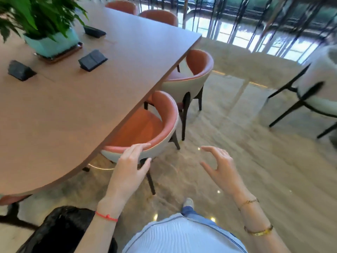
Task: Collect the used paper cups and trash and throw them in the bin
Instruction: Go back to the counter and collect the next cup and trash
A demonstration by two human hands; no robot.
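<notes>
We've got both hands up in front of us, holding nothing: the left hand (127,170) has its fingers relaxed and slightly bent, fingertips right at the rim of the nearest orange chair (144,128), though we cannot tell whether they actually touch it; the right hand (220,168) hangs over the floor with fingers loosely curved and the thumb held apart, a gap between them. A red string (106,216) circles the left wrist, gold bracelets (258,230) sit on the right forearm. Down at the lower left, just beside the left forearm, we see a black bag (60,229), glossy and crumpled; what it holds we cannot make out. The chair is tucked under the edge of the long brown table (73,106), with a second orange chair (191,77) beyond it. On the table top, well away from the hands, stand a potted plant (43,28) in a teal pot and three small black boxes (92,60). No cups show on the table from here. Below us, a white top and one shoe (188,202) on the shiny floor (255,143).
</notes>
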